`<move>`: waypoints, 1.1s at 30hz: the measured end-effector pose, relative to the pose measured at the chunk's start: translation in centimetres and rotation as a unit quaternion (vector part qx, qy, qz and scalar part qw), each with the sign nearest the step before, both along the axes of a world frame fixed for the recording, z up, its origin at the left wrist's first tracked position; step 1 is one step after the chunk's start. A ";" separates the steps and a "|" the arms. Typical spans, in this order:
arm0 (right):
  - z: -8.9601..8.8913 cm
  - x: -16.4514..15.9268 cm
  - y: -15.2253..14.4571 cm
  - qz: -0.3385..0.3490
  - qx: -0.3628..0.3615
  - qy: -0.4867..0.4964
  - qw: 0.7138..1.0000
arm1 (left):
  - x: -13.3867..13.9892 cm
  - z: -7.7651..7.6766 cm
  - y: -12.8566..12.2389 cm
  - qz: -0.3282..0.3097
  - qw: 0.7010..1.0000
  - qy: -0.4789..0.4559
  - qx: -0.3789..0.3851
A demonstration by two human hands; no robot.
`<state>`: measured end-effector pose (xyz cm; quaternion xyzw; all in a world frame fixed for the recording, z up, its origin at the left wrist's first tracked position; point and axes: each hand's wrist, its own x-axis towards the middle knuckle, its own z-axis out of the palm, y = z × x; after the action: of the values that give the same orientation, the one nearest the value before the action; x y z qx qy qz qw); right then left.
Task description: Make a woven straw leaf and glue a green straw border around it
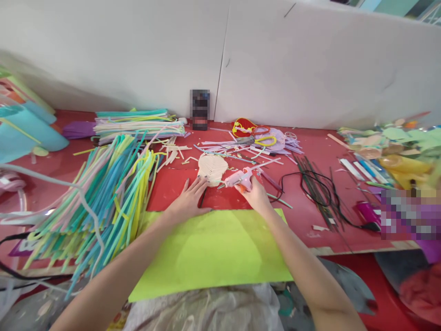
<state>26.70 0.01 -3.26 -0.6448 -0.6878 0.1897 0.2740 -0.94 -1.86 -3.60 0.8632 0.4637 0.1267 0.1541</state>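
Observation:
My right hand [255,194] is wrapped around a pink hot glue gun [235,179], whose metal nozzle points left. A glue stick sticks out of its back end. Just left of the nozzle lies a round cream piece [212,167] with a ridged, layered surface. My left hand [189,197] lies flat with its fingers stretched, the fingertips at the lower left edge of the cream piece. Both sit over a red sheet [168,188]. A lime-green sheet [213,248] spreads below my wrists, hanging over the table's front edge.
Pipe cleaners [113,188] are heaped on the left. Yellow-handled scissors [263,140] rest among lilac strips at the back. A black cord [322,197] curls over dark stems on the right. A pixelated phone-like object [200,110] leans on the white wall [138,55].

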 end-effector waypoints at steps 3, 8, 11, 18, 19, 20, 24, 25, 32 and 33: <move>-0.2 0.2 1.3 -0.012 0.010 -0.013 1.000 | -0.1 0.0 0.7 0.010 1.000 -0.004 -0.003; -0.1 0.9 3.0 -0.037 0.030 -0.017 0.999 | 0.0 0.4 1.0 0.040 0.997 -0.058 -0.026; -0.2 1.2 3.2 -0.042 0.031 -0.027 0.998 | 0.3 0.5 1.1 0.118 0.987 -0.103 0.018; -0.6 1.9 3.3 -0.038 -0.010 -0.022 0.999 | 2.2 1.8 1.2 0.175 0.983 -0.001 0.048; -0.6 2.2 3.2 -0.032 -0.010 -0.010 0.999 | 2.5 2.2 1.2 0.179 0.983 0.022 0.041; -0.5 2.4 3.2 -0.019 -0.012 0.002 1.000 | 2.7 2.7 1.1 0.180 0.982 0.044 0.033; -0.1 3.1 2.4 0.070 -0.032 0.046 0.996 | 2.7 4.1 0.7 0.210 0.975 0.061 0.031; 0.0 3.1 2.2 0.090 -0.038 0.052 0.994 | 2.5 4.3 0.6 0.227 0.972 0.042 0.032; -0.3 2.9 1.8 0.118 -0.042 0.089 0.988 | 0.2 4.5 0.5 0.296 0.908 -0.165 -0.247; -0.4 3.0 1.9 0.122 -0.042 0.084 0.988 | -0.1 4.7 0.3 0.297 0.899 -0.191 -0.260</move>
<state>29.69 1.90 -3.62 -0.5486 -0.7273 0.3044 0.2783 -1.03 -1.51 1.14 0.5736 0.6771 0.2036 0.4137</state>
